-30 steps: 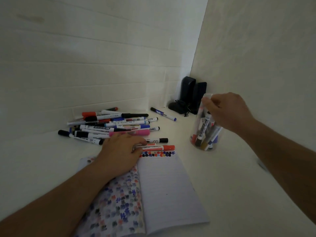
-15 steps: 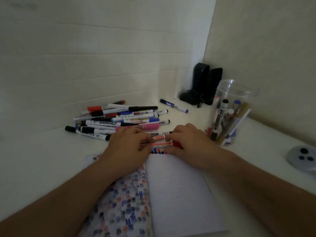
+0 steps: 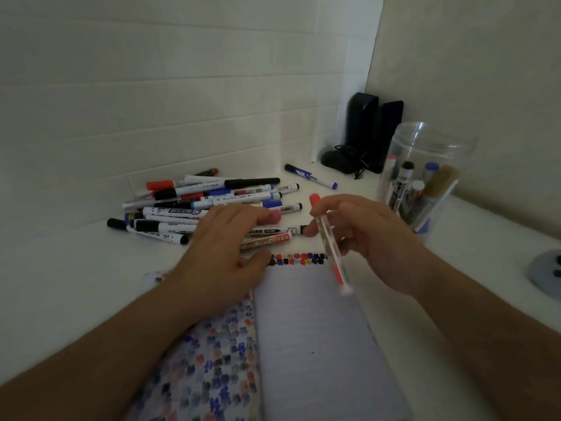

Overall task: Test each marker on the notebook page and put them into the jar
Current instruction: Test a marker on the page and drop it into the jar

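Our right hand (image 3: 361,229) pinches a blurred red marker (image 3: 329,247); our left hand (image 3: 226,241), fingers relaxed, hides part of the marker pile (image 3: 194,205) beyond the notebook (image 3: 303,329).

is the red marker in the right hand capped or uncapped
Capped: the red cap sits on the marker, pinched in the right hand.

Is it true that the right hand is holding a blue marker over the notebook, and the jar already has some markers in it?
Not quite. The marker that the right hand holds is red, not blue: the head view shows its red cap and red band. The rest is right: it is held over the notebook, and the jar already has markers in it.
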Demonstrator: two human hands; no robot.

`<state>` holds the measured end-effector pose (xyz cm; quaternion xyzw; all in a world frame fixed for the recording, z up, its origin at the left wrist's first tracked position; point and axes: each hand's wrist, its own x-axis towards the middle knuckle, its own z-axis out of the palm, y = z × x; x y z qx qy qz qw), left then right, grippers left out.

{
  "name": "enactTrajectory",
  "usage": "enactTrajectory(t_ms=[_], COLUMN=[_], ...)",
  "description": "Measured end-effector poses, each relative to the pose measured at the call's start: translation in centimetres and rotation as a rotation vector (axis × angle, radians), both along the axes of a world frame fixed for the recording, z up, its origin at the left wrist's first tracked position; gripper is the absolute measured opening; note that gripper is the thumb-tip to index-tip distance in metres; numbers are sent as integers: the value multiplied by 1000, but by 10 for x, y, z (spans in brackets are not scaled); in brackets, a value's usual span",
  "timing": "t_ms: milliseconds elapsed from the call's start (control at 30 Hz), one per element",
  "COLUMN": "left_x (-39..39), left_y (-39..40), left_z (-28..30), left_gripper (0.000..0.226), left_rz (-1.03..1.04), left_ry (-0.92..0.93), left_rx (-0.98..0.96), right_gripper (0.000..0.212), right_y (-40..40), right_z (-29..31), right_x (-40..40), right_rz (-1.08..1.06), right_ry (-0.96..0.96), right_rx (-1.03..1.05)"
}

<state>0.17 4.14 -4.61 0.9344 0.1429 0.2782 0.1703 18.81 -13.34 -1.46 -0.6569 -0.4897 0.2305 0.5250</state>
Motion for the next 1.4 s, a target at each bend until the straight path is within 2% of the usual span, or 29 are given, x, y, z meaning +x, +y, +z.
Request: enactTrajectory(t_ms=[67,133,200,267,333,400,500,600,767,1000,1200,1300,1400], left_x=[0,0,-1,-2,-2,-1,-1,-2,-6,-5,-5,-5,-5], left_y=[-1,-3,-6,-10,-12,-13,-12,-11,-10,-11,-13,-13,-13], left_z=[1,5,8,11,10,9,8,7,8,9,10,8,8], left_gripper=[41,33,27,36,38,29,23,24,23,8,10,8,11], left_rz=[-9,-31,-81,-134,-178,-190,-182,-193,-203,-199,-205,-186,-158], left_ry=[-41,-91,-125,-92,-49,-38,-36,-38,-15,28,7,8,9], left_rx=[-31,-121,-233,-305,-279,-243,-252,-288,-344,-363,-385,-370,-354], right_gripper=[20,10,17,25,22,14,41,53,55,52,53,50,60], right_y=[-1,-1,-1,1,4,6,12,15,14,12,10,8,8], right_z=[6,5,2,1,-1,-7,-16,-19,-21,-23,-22,-17,-7], right_x=[-10,-18,-25,-30,-31,-31,-32,-32,-34,-33,-29,-31,-33], right_rz=[21,44,71,54,19,24,48,21,14,3,-14,-28,-62], right_ry=[-17,-217,-419,-507,-594,-705,-843,-890,-969,-1034,-1095,-1064,-1007], right_rx=[3,-74,-197,-218,-190,-185,-189,-200,-228,-220,-226,-256,-374])
